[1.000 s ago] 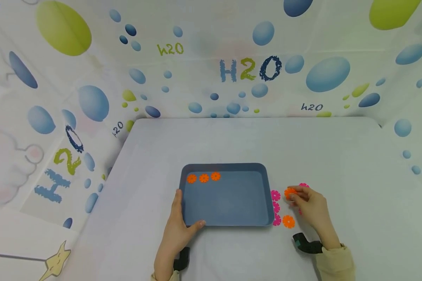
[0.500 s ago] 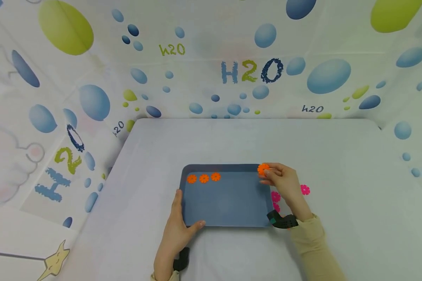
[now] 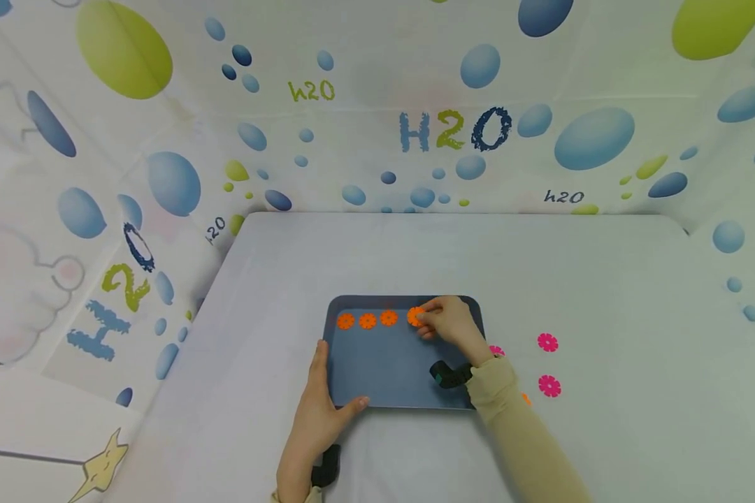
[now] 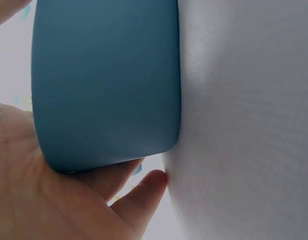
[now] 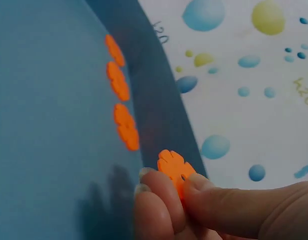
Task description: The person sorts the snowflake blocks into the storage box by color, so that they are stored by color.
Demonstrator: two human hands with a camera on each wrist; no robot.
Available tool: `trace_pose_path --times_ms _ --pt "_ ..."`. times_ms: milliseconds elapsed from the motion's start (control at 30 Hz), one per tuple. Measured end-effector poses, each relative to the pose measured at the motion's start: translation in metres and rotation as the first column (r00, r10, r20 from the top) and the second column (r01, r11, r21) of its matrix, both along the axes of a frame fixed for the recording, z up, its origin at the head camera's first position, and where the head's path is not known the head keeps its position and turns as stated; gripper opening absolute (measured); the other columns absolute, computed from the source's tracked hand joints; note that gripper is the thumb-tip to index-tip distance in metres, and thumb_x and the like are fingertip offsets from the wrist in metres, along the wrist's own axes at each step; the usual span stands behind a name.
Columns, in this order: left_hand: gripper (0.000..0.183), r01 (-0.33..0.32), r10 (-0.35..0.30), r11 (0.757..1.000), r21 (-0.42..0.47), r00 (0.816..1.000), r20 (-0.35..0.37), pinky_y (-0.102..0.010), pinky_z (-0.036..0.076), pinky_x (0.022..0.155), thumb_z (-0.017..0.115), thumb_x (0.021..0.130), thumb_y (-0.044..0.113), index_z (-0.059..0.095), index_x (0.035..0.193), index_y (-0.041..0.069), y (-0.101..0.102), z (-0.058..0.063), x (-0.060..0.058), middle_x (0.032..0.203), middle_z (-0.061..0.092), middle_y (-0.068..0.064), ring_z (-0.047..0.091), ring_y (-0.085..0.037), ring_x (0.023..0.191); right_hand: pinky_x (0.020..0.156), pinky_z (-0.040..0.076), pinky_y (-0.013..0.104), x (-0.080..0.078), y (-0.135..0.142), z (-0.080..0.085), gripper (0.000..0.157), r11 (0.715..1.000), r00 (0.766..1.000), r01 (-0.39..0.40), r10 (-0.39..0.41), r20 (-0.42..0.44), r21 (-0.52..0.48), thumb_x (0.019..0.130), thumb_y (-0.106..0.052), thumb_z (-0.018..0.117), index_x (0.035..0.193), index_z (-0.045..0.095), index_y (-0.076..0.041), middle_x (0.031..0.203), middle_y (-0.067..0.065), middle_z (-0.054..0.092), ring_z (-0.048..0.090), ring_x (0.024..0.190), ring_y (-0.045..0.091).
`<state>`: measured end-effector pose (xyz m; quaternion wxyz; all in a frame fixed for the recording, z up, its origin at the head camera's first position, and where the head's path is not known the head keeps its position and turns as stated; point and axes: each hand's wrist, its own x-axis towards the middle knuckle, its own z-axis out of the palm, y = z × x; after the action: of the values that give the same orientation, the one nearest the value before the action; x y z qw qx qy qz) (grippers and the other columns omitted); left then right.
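Observation:
A blue-grey rectangular tray lies on the white table. My left hand holds its near left corner, thumb along the front edge and fingers along the left side; the left wrist view shows the tray's corner set against the palm. Above the tray's far side, my right hand pinches an orange flower-shaped disc between thumb and fingers. Three matching orange discs lie in a row inside, along the far wall to the left of the held one.
Right of the tray, two pink flower-shaped discs lie on the tablecloth. Another pink disc and an orange disc show only partly past the right sleeve. A printed cloth backdrop rises behind the table.
My right hand has carried the orange disc left from beside the tray, over its right wall, to the far side near the row. My left hand has stayed at its corner.

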<state>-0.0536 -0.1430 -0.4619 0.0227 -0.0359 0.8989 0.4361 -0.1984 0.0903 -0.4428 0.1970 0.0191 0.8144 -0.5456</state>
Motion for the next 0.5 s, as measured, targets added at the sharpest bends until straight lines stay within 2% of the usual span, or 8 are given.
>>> trace_pose_path --times_ms 167,500 --pt "0.115 -0.003 0.003 1.0 0.0 1.0 0.002 -0.056 0.023 0.117 0.082 0.077 0.034 0.003 0.156 0.006 0.0 0.0 0.001 0.163 0.007 -0.02 0.014 -0.04 0.149 0.06 0.058 0.026 -0.004 -0.005 -0.01 0.024 0.998 0.999 -0.022 0.02 0.029 0.059 0.093 -0.008 0.062 0.112 0.065 0.007 0.081 0.015 0.073 0.066 0.058 0.009" --pt "0.114 -0.004 0.004 1.0 -0.008 1.0 -0.017 -0.057 0.025 0.116 0.082 0.077 0.032 0.004 0.156 0.005 0.0 0.0 -0.001 0.162 0.009 -0.022 0.016 -0.041 0.148 0.054 0.057 0.025 -0.01 -0.006 -0.014 0.019 0.999 0.999 -0.029 0.027 0.043 0.045 0.093 -0.01 0.063 0.095 0.07 0.008 0.069 0.009 0.07 0.062 0.05 0.007"
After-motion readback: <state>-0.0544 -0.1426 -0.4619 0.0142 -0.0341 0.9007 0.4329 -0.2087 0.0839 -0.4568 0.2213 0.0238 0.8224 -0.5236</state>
